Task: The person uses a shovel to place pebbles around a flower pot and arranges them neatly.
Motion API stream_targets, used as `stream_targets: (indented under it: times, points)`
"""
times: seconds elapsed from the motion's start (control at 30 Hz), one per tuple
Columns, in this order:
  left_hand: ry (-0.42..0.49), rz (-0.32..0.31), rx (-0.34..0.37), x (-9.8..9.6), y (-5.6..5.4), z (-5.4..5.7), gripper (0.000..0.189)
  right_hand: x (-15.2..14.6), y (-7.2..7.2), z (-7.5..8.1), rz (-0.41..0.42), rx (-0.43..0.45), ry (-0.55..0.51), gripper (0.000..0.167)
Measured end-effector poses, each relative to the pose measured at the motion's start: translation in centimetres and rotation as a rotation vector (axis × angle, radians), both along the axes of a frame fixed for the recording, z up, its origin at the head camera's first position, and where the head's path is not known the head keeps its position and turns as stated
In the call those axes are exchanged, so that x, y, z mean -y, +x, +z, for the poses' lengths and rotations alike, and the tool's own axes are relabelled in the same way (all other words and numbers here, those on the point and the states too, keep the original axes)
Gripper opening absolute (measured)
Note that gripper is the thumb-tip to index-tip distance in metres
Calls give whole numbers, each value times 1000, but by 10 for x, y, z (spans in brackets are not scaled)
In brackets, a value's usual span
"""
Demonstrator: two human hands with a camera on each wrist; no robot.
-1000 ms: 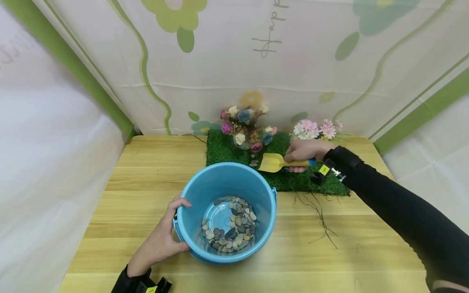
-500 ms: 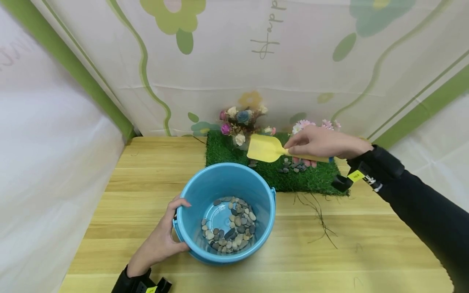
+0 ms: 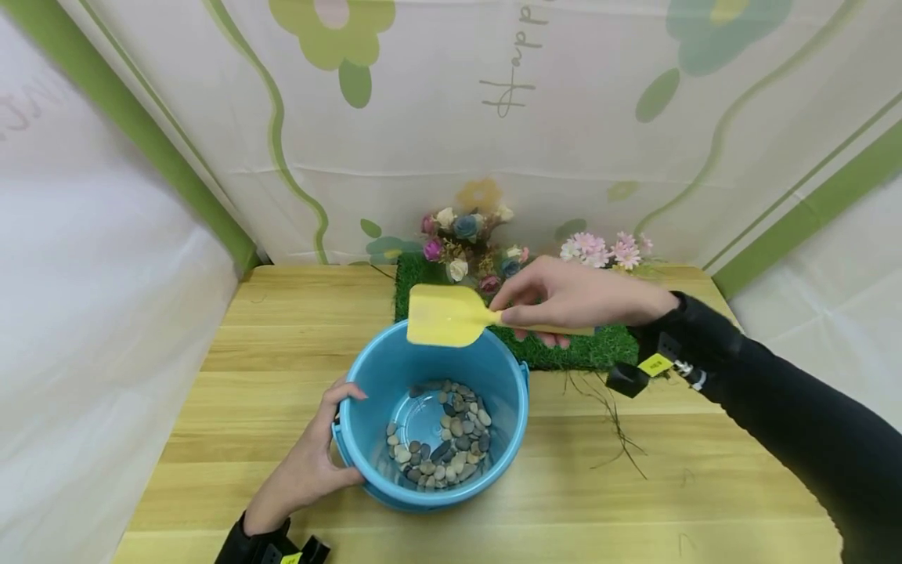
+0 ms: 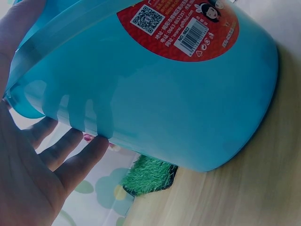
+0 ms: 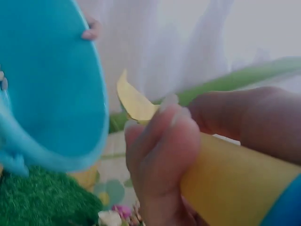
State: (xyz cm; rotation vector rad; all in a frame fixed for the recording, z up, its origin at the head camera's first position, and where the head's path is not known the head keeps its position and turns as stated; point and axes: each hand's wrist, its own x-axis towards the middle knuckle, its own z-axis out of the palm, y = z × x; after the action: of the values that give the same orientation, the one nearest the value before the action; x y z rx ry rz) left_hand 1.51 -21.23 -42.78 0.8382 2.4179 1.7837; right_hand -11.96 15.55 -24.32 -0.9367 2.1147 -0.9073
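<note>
A blue bucket (image 3: 377, 360) stands on the wooden table, with several grey and tan pebbles (image 3: 458, 446) on its bottom. My left hand (image 3: 313, 458) holds the bucket's left rim, thumb in front and fingers over the edge; in the left wrist view the fingers lie along its wall. My right hand (image 3: 574, 294) grips the yellow handle of a small shovel (image 3: 444, 315). The shovel's yellow blade points left and overlaps the bucket's far rim in the head view. No stones show on the blade. In the right wrist view the fingers curl round the handle (image 5: 235, 179).
Behind the bucket lies a green turf mat (image 3: 557, 356), partly covered by the right hand. Mixed roses (image 3: 465, 227) and pink flowers (image 3: 599, 249) stand at the back. Thin dark strands (image 3: 620, 427) lie on the table (image 3: 296, 337) at right. A printed curtain hangs behind.
The right hand lifted the shovel off the turf, where some pebbles showed, then carried it left to the bucket's far rim. The left hand and the bucket stayed in place.
</note>
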Motion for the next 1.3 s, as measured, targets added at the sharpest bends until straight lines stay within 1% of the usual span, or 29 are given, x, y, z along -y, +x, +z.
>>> stream_targets:
  times: [0.13, 0.23, 0.4, 0.57, 0.63, 0.7, 0.8, 0.87, 0.97, 1.07, 1.13, 1.23, 1.3]
  points:
    - [-6, 6, 9, 0, 0, 0, 84, 21, 2, -5, 102, 16, 31, 28]
    - [-15, 14, 10, 0, 0, -1, 85, 35, 3, -11, 159, 26, 72, 30]
    - [-31, 22, 14, 0, 0, -2, 85, 55, 5, -19, 207, 29, 145, 30]
    - [-20, 17, 19, 0, 1, -1, 85, 73, 8, -27, 249, -10, 230, 19]
    - [-10, 13, 16, 1, 0, -1, 86, 81, 9, -30, 266, -15, 270, 17]
    - [-3, 6, 12, 0, 0, -1, 86, 88, 10, -35, 287, -14, 305, 26]
    - [2, 2, 7, 0, -1, -1, 87, 99, 11, -41, 312, -7, 348, 44]
    - [7, -1, 3, 0, -1, -2, 87, 106, 13, -46, 319, -6, 372, 52]
    - [11, -3, -4, 1, -1, -3, 87, 115, 14, -53, 318, -20, 429, 54]
    - [7, -1, -9, 1, -1, -4, 86, 123, 14, -62, 299, -29, 494, 50]
    - [2, 1, -13, 1, -2, -5, 85, 126, 14, -67, 272, -27, 532, 44]
    - [-2, 0, -16, 1, -2, -4, 85, 129, 13, -74, 236, -15, 562, 39]
    - [-6, 0, -20, 0, -2, -4, 85, 130, 13, -77, 231, -19, 570, 41]
